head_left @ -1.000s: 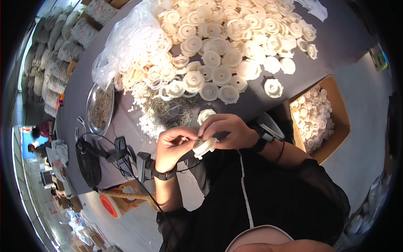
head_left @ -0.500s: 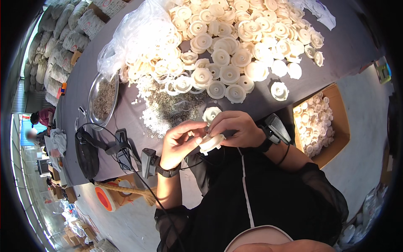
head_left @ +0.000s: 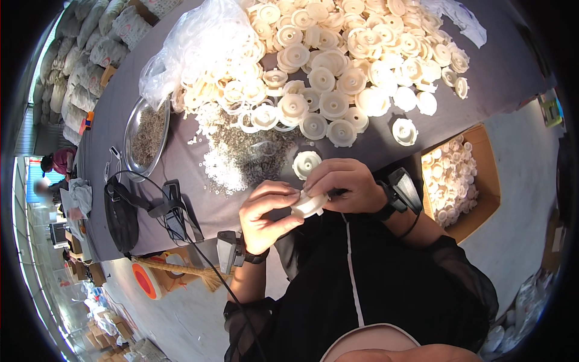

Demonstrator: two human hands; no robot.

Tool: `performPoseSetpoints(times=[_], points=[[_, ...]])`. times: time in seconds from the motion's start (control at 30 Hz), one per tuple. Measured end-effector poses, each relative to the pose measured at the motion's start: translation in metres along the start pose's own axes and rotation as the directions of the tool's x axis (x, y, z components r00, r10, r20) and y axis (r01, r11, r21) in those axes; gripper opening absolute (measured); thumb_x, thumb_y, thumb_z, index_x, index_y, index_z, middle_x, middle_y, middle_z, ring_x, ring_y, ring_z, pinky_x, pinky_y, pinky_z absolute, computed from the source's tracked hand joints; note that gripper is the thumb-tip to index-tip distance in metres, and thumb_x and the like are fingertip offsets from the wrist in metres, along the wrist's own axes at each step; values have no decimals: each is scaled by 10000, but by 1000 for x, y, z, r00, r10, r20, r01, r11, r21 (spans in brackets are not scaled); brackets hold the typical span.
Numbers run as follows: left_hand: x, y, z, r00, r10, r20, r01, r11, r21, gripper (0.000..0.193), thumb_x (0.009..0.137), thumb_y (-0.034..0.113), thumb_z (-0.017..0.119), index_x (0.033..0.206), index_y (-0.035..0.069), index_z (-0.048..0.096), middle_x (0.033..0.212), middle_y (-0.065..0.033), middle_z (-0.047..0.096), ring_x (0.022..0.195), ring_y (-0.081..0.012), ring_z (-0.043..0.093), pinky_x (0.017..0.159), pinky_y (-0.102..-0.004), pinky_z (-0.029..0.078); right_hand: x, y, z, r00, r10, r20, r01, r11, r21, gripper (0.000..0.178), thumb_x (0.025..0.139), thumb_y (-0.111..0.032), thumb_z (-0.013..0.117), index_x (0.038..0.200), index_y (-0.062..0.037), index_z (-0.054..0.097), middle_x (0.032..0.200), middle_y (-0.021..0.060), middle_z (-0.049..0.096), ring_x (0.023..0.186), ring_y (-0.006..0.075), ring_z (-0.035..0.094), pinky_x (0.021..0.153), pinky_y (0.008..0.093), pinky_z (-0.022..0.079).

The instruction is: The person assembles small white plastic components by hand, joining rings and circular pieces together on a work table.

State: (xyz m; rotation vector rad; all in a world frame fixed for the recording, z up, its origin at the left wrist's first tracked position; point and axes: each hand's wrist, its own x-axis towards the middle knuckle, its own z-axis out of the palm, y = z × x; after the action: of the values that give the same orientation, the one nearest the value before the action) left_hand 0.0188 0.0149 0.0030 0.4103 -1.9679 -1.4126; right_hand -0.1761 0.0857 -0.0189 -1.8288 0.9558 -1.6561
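Just off the table's near edge, both hands are closed on one cream-white round plastic part (head_left: pixel 309 206). The thumb and fingers of my left hand (head_left: pixel 260 218) pinch its left side. My right hand (head_left: pixel 345 186) covers its top and right side with bent fingers, so much of the part is hidden. A second round plastic part (head_left: pixel 306 164), with a raised hub, lies on the table just beyond my fingers. Left of it spreads a heap of small rings and tiny pieces (head_left: pixel 244 160). Farther off, a large pile of similar round plastic parts (head_left: pixel 332 78) covers the table.
A metal tray (head_left: pixel 128 145) of small pieces sits at the left, near a clear plastic bag (head_left: pixel 205 42). A black pouch (head_left: pixel 123 220) and cables lie nearer. A cardboard box (head_left: pixel 491 181) of small white parts stands at the right. One single part (head_left: pixel 404 131) lies apart.
The held part has tilted and turned between my hands. My left hand has shifted slightly right and lower, and my right fingers have closed farther over the top.
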Motion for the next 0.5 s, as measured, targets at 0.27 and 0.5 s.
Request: performPoseSetpoints(times=[0.27,0.5], points=[[-4,-10,7,997,77,12,-77,996,32,344,709,163,725,978,-5,591,945,-141,572,863,-222,562,766,-311,445,3,2,-3,999,-15,42,15,1000,2,208,646,-16,699,827,-50,602,865,65,625,833,235,611,752,346,498],[-1,-10,5,1000,-2,2,1,985,170,333,669,34,718,977,14,592,899,-89,560,821,-183,543,722,-273,430,1,9,4,980,181,80,-179,983,-37,218,681,-66,693,873,-37,596,823,58,603,733,205,573,672,290,459]])
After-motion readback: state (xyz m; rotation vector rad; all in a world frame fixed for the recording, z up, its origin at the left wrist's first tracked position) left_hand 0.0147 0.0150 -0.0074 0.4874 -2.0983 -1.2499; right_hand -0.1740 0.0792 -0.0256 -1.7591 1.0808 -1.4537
